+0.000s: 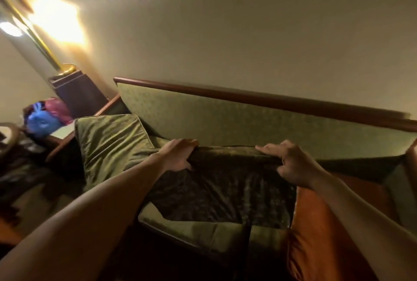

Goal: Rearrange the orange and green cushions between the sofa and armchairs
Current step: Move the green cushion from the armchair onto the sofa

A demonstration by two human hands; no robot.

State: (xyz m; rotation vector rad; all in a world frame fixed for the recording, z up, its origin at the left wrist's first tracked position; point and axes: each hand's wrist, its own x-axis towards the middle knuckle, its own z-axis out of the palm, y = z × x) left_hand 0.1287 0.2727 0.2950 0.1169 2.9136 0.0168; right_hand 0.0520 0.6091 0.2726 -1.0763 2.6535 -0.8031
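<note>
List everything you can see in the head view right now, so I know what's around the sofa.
dark green cushion: 1, dark patterned green, upright on the sofa seat, gripped at its top edge
light green cushion: 1, olive green, leaning at the sofa's left end
orange cushion: 1, orange, at the sofa's right end, beside the dark one
sofa: 1, green upholstery with wooden top rail, against the wall
lamp: 1, brass, lit, on a dark stand left of the sofa
bags: 2, blue and pink, left of the sofa
left hand: 1, gripping the dark cushion's top edge
right hand: 1, gripping the same edge
</note>
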